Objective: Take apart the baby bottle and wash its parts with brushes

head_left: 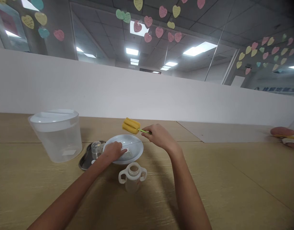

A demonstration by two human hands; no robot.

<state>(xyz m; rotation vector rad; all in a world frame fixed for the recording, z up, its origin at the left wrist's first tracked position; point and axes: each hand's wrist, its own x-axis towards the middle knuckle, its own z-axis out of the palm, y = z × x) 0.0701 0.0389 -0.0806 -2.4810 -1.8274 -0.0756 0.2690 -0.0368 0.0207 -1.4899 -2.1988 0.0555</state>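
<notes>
My right hand (158, 135) grips the green handle of a brush with a yellow sponge head (131, 125), held up above the far right rim of a white bowl (138, 150). Over the left part of the bowl is my left hand (113, 150), fingers closed; a small whitish thing (127, 154) shows by its fingertips, too unclear to name. A thin line runs from the left hand toward the brush. In front of the bowl stands an open bottle with two white handles (133, 179). A dark metal tray (84, 161) holds a clear cap (96, 149).
A large translucent bucket with a white lid (59, 137) stands at the left on the wooden table (228, 191). A pinkish object (283, 131) lies at the far right edge. Behind the table runs a low white wall (137, 95) below glass with heart-shaped notes.
</notes>
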